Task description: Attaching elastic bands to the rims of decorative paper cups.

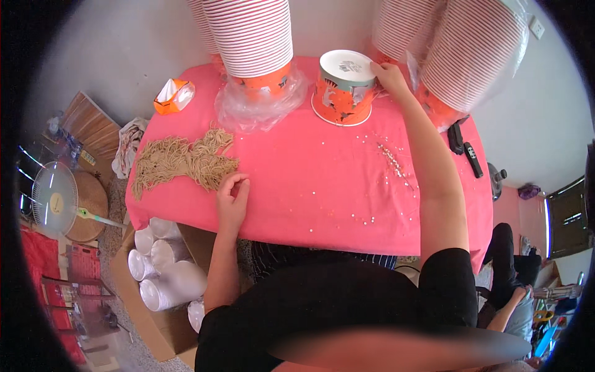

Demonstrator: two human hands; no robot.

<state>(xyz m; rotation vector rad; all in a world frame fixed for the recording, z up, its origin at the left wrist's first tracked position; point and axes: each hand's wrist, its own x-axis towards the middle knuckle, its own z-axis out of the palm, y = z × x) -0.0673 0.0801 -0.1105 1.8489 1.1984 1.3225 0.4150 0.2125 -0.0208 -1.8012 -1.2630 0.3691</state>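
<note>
And here's the orange paper bucket (342, 102), upside down toward the far side of the pink tablecloth (285, 180), between the stacks: base up, mouth down, long axis close to vertical. My right hand (389, 79) is at the right edge of its base; whether those fingers pinch or merely touch, I can't tell! Over to my left hand (233, 201): loosely curled, nothing in it, just beside the tan cords (176, 164). On the bucket's white base, a grey block of print, too small to read; dark and pale figures run round its side. Containers now: a tall bucket stack (251, 37), nested, clear plastic bunched around its foot; and down left, a cardboard box (167, 347) holding white tubs (186, 279)!
</note>
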